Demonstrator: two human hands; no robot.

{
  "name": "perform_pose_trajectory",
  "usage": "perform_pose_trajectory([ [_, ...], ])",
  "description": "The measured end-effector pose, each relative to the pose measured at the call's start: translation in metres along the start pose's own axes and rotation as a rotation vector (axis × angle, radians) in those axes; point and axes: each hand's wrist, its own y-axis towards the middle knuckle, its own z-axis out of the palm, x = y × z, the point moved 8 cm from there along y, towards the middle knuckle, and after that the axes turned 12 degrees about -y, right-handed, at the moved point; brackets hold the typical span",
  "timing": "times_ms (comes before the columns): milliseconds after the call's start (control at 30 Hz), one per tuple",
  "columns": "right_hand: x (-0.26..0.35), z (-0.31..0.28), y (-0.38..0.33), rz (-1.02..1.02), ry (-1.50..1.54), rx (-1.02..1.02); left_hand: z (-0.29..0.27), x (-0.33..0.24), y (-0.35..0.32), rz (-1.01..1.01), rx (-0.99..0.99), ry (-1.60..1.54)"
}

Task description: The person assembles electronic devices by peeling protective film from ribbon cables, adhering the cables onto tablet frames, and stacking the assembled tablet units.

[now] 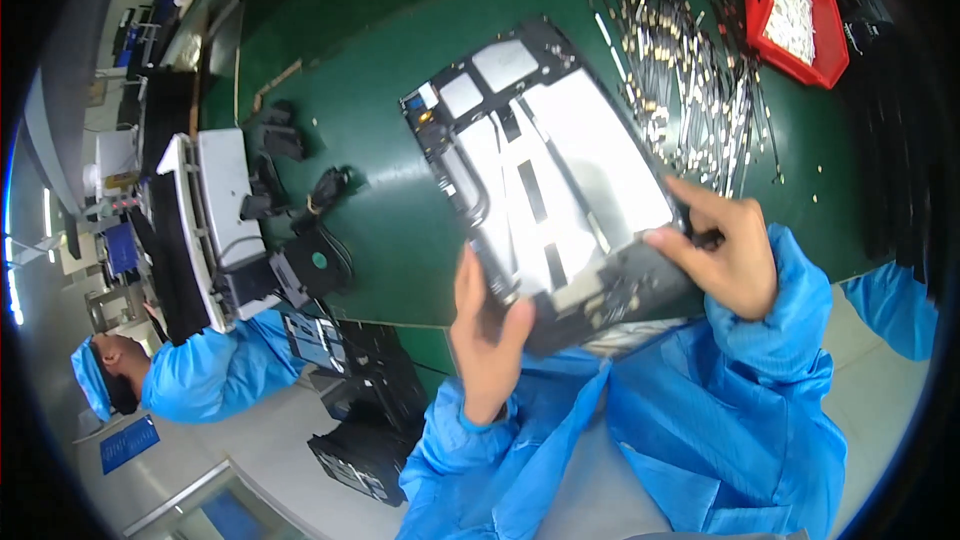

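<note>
An opened tablet with a black frame and large silver-white battery panels fills the middle of the head view, tilted over the table. My left hand grips its near left edge, thumb on top. On the near right corner, my right hand holds it between thumb and fingers. Dark parts along the tablet's near end are blurred. Just beyond its right side lies a loose heap of thin black flex cables with gold-coloured and white ends.
A red bin of small white strips stands at the far right of the green table. Left are black cables and adapters and a white-and-black device. A co-worker in blue sits at left, near stacked dark panels.
</note>
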Motion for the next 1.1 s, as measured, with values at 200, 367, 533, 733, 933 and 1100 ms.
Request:
perform_pose_trajectory([
  [200,0.047,-0.016,-0.009,-0.284,0.343,0.029,-0.046,-0.025,0.040,-0.097,-0.151,-0.847],
  [367,-0.005,-0.044,-0.027,-0.325,0.142,-0.281,-0.052,-0.038,0.208,-0.015,-0.093,-0.880],
  [533,-0.075,-0.085,-0.080,-0.011,-0.084,-0.601,-0.010,-0.067,0.351,0.082,0.079,-0.743],
  [733,-0.095,-0.085,-0.105,0.144,-0.032,-0.608,-0.022,-0.066,0.430,0.317,-0.012,-0.318],
  [933,-0.135,-0.092,-0.159,0.221,0.108,-0.950,0.033,-0.119,0.294,0.651,-0.314,-0.045],
  [1100,-0.204,-0.165,-0.230,0.166,0.176,-1.498,0.098,-0.136,0.184,0.618,-0.044,-0.204],
])
